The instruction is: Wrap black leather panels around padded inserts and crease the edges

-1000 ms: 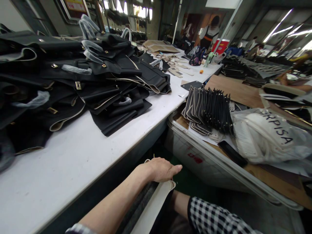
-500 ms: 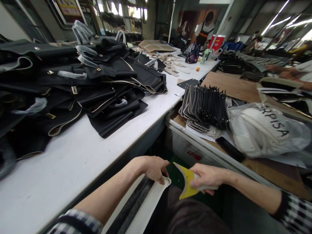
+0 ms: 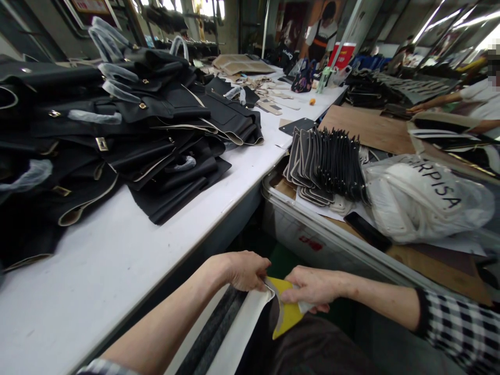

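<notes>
My left hand (image 3: 246, 271) is closed on the end of a folded piece of cream-and-black material (image 3: 238, 317), which lies lengthwise in front of me with a dark strip along its middle. In my right hand (image 3: 312, 286) is a yellow scraper (image 3: 289, 315) with a pale handle and a concave front edge. That edge is up against the folded end of the material, right beside my left fingertips. My left fingers partly hide the scraper's upper corner.
Black bag bodies (image 3: 128, 114) with wrapped handles are heaped on the white table (image 3: 117, 271) to the left. On the right, a plastic bin (image 3: 297, 229) carries upright black flaps (image 3: 332, 156), a phone (image 3: 367, 232) and a clear plastic bag (image 3: 425, 200). A co-worker's arm (image 3: 437, 101) reaches in at far right.
My right hand has moved left with the scraper, bringing its curved edge from a gap away to the end of the material. The left hand keeps its hold.
</notes>
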Demonstrator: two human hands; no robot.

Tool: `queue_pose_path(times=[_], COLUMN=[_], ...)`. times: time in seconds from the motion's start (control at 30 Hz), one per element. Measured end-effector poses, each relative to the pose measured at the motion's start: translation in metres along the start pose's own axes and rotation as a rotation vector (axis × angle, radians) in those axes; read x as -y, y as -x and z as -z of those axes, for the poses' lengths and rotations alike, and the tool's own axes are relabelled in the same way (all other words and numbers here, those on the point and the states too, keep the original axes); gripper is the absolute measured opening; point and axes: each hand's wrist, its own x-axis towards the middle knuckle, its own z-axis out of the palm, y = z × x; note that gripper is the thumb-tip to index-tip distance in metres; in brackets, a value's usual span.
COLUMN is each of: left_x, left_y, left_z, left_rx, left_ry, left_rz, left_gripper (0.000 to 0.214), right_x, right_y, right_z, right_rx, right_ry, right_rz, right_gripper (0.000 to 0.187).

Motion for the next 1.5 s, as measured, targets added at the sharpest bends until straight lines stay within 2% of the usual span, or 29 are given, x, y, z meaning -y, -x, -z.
queue_pose_path(times=[0.27, 0.53, 0.9, 1.13, 1.5], left_x=[0.003, -0.004, 0.002, 0.011, 0.015], left_y=[-0.002, 0.002, 0.001, -0.002, -0.003], left_z=[-0.001, 0.004, 0.004, 0.001, 0.004], left_rx=[-0.012, -0.011, -0.042, -0.048, -0.035], left_ry=[-0.018, -0.045, -0.047, -0.008, 0.044], left_rz=[-0.015, -0.001, -0.040, -0.098, -0.134], left_gripper=[0.052, 0.036, 0.045, 0.038, 0.031], right_x=[0.002, 0.001, -0.008, 0.006, 0.013], right_y=[-0.005, -0.008, -0.015, -0.012, -0.017], right_z=[-0.006, -0.019, -0.037, -0.047, -0.066], right_rx=[-0.002, -0.051, -0.090, -0.136, -0.212], right_ry=[-0.047, -0.156, -0.303, -0.408, -0.529], right_rz=[-0.043, -0.082, -0.086, -0.153, -0.127], right_gripper=[0.046, 0.043, 0.055, 0.058, 0.057])
